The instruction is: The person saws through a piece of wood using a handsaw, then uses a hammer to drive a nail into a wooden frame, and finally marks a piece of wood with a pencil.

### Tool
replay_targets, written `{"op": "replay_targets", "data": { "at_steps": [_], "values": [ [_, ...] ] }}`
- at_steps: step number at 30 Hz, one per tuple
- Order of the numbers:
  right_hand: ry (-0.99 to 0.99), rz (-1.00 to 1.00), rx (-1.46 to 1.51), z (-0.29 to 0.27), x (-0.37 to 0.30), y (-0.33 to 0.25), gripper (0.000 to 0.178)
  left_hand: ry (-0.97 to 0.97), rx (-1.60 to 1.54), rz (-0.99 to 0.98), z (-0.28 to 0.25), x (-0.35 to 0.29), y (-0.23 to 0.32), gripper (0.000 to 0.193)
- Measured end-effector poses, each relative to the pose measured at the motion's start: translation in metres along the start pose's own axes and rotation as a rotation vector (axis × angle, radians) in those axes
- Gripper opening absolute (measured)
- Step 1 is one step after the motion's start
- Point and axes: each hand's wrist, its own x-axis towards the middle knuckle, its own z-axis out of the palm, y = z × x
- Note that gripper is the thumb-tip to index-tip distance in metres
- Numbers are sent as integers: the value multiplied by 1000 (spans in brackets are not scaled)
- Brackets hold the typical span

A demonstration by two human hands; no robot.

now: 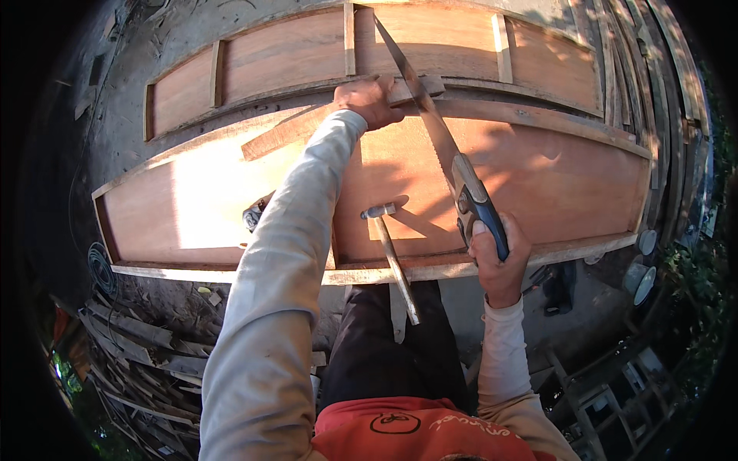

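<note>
My right hand [500, 253] is closed around the dark blue and tan handle of a handsaw [440, 138]. The toothed blade slants up and left across a wooden strip [283, 133], close to the strip's right end. My left hand [367, 102] grips that strip just left of the blade and presses it on the edges of two framed plywood panels. Whether the teeth have entered the wood, I cannot tell. Between my arms a hammer [390, 250] lies on the near panel [538, 173], its handle overhanging the front edge. A small dark and silver tool [252, 217] is partly hidden by my left forearm.
The far framed panel [284, 61] has crosspieces and sits just beyond the near one. Long boards [657, 92] are stacked at the right. Scrap wood [146, 346] is piled at lower left, near a coiled cable [100, 265]. A metal frame [607, 407] stands at lower right.
</note>
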Motion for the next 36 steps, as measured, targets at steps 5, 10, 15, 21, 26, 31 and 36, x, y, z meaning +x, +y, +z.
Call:
{"op": "replay_targets", "data": {
  "at_steps": [5, 10, 15, 21, 26, 31, 36],
  "values": [
    [16, 93, -31, -34, -50, -33, 11, -31, 77, -87, -33, -7, 24, 52],
    [37, 72, -154, -67, -109, -62, 14, 1, 67, -58, -44, -4, 27, 50],
    [6, 25, -141, 18, 5, -53, 13, -70, 83, -80, -34, 5, 5, 69],
    [23, -7, -278, -20, -99, -53, 19, 81, 47, -33, -28, 10, -14, 54],
    [24, 1, -153, 23, -13, -72, 15, 90, 32, -33, -50, -6, -4, 56],
    [-8, -83, -66, 37, -14, -107, 14, 42, 22, -138, -54, -54, -30, 50],
    [-99, -189, -132, 74, -3, -96, 16, 72, -46, -312, -57, -76, -74, 46]
  ]
}}
